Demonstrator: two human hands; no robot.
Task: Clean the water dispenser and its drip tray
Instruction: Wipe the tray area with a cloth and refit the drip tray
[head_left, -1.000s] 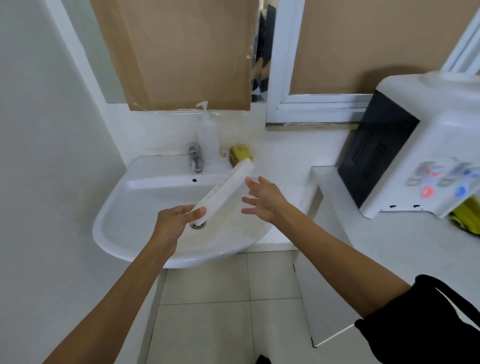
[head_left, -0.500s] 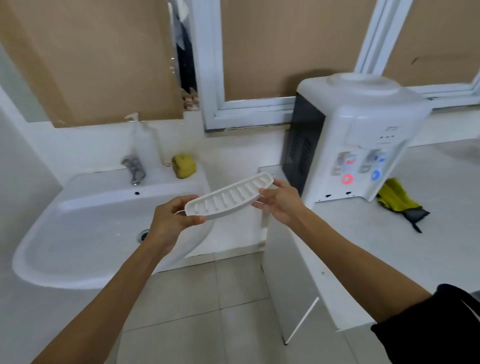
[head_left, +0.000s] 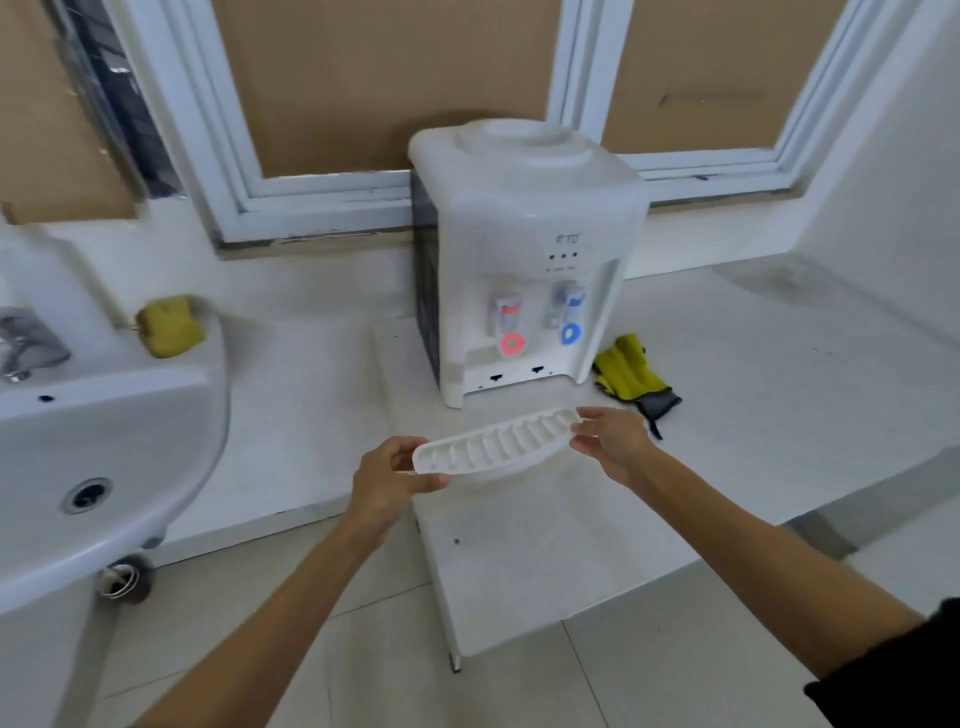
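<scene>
Drip tray (head_left: 497, 440) sits in mid-air over the counter (head_left: 779, 395), ribbed side up, at 6 o'clock of the water dispenser (head_left: 524, 249). I see left hand (head_left: 387, 480) pinching its left end, right hand (head_left: 613, 441) pinching its right end. Yellow cloth (head_left: 631, 376) at dispenser's 4 o'clock; sink (head_left: 104, 441) at 9.

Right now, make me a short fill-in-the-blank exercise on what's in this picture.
1. The white ribbed plastic drip tray is held by ____ hands, the left hand and right hand.
2. The white water dispenser has a red tap and a ____ tap.
3. The yellow sponge sits on the rim of the white ____.

Missing words: two; blue; sink
</scene>
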